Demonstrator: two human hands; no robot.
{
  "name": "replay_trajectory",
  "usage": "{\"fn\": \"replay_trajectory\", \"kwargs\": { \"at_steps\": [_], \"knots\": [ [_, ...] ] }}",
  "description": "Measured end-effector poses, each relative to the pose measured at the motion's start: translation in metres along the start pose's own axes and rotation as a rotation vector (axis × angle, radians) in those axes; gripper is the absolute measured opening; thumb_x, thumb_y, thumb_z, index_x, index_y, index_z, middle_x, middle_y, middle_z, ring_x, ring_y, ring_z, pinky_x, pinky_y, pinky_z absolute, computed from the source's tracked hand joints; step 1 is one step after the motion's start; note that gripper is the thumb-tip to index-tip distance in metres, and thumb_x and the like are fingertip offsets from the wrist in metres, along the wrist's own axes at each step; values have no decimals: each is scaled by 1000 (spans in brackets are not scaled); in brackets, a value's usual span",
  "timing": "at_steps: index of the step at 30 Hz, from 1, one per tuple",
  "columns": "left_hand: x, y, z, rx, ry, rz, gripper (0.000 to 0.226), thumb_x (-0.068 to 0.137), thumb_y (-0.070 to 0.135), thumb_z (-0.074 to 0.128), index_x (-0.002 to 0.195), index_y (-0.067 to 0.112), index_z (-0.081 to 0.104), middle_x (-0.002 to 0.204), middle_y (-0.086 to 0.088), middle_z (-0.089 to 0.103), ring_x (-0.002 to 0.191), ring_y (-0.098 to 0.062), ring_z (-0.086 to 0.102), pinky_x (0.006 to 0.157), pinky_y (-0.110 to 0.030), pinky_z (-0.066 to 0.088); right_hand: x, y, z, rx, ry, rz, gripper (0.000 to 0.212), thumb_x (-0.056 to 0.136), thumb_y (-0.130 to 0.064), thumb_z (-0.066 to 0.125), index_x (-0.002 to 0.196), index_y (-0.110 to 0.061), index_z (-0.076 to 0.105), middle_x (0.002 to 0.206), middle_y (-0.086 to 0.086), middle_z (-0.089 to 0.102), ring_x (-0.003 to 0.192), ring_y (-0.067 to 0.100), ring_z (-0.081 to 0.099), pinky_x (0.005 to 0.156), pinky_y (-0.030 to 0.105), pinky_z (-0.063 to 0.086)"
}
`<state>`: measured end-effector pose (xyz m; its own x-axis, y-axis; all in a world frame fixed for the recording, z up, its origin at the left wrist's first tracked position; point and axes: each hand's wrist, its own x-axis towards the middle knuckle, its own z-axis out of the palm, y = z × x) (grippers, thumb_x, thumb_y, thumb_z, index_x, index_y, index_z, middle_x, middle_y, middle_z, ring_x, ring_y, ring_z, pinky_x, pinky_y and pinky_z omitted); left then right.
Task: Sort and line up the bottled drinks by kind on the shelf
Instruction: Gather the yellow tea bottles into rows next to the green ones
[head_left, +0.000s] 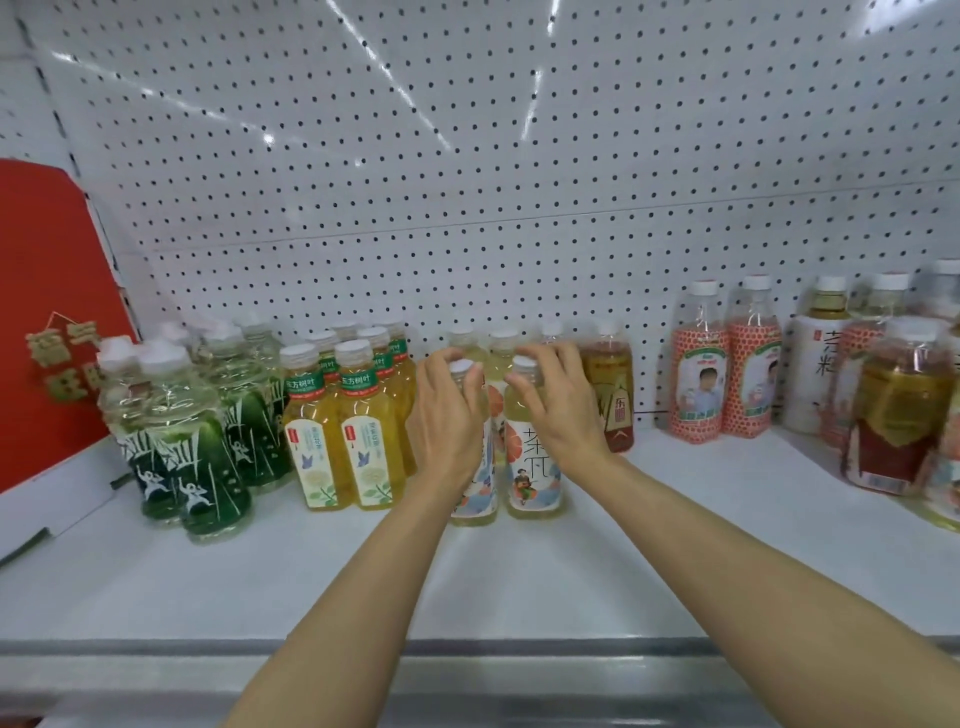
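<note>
Head view, nearest to me: the grey metal front lip of the white shelf (519, 587), with my two bare forearms reaching over it.

My left hand (447, 415) is curled round the neck and shoulder of a clear bottle of pale tea with an illustrated white label (475, 483), its fingertips up at the white cap. My right hand (558, 402) has its fingers bent over the cap of a second bottle of the same pale tea (532, 467), which stands upright just beside the first; I see fingertips touching the cap, but whether they grip it or merely rest there I cannot tell. More bottles of that kind stand in file behind these two.

Left of them stand the yellow tea bottles with green collars and cream labels (343, 441), two abreast in rows running back. Further left is a cluster of clear ribbed bottles with dark green labels (192, 457).

Right of my hands, close to the back, one amber bottle with a red and gold label (610, 395) stands alone. Beyond it are two bottles in orange dotted sleeves (724, 384), then a mixed bunch at the far right edge (893, 405).

A red card with gold characters (47, 322) leans at the left end, and the white pegboard back panel (467, 182) rises behind everything.
</note>
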<state>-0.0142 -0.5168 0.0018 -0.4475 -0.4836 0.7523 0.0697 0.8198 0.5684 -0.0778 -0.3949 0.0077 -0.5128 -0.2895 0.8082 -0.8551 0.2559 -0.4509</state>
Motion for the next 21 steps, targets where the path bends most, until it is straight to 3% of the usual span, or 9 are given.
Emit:
{"fn": "replay_trajectory", "kwargs": {
  "at_steps": [4, 8, 10, 12, 14, 17, 21],
  "knots": [
    [3, -6, -5, -37, -43, 14, 40, 102, 43, 41, 131, 15, 46, 129, -5, 53, 112, -24, 56, 84, -40, 48, -2, -2, 4, 13, 27, 64, 50, 94, -48, 50, 130, -13, 52, 120, 3, 49, 104, 15, 52, 88, 35, 47],
    [-23, -9, -20, -40, -182, -136, 83, 92, 62, 50, 153, 18, 14, 154, -6, 33, 136, -23, 41, 97, -36, 42, -20, 8, -3, 85, -90, 261, 89, 81, -61, 62, 149, -23, 20, 147, 0, 33, 133, 12, 33, 107, 33, 31],
    [-41, -14, -27, 151, -331, -198, 94, 87, 60, 61, 152, 14, 11, 153, -10, 32, 135, -28, 44, 94, -40, 45, -30, 16, -9, 50, -208, 361, 99, 65, -65, 74, 144, -26, 27, 142, -6, 40, 129, 11, 39, 104, 35, 36],
    [-45, -21, -26, 299, -428, -241, 85, 84, 54, 69, 141, 10, 24, 140, -11, 44, 123, -31, 54, 83, -39, 47, -37, 18, -11, -7, -349, 436, 86, 62, -55, 83, 131, -23, 43, 124, -7, 56, 115, 12, 53, 89, 29, 45],
    [-36, -23, -23, 317, -469, -327, 79, 82, 55, 71, 133, 9, 30, 133, -10, 50, 118, -31, 57, 77, -37, 45, -37, 19, -5, -41, -358, 470, 76, 64, -44, 86, 125, -19, 48, 117, -5, 61, 107, 14, 57, 81, 27, 46],
    [-21, -25, -16, 277, -514, -386, 79, 84, 50, 73, 135, 8, 30, 135, -11, 49, 121, -33, 56, 84, -40, 48, -30, 15, 10, -51, -302, 478, 71, 64, -43, 85, 121, -17, 52, 115, -3, 64, 106, 17, 60, 84, 33, 51],
    [-7, -32, -7, 264, -541, -414, 82, 86, 43, 73, 141, 4, 28, 143, -15, 45, 127, -35, 52, 94, -44, 49, -21, 19, 27, -97, -279, 503, 60, 72, -36, 82, 119, -12, 55, 116, 1, 65, 105, 19, 61, 79, 29, 49]
  ]
}}
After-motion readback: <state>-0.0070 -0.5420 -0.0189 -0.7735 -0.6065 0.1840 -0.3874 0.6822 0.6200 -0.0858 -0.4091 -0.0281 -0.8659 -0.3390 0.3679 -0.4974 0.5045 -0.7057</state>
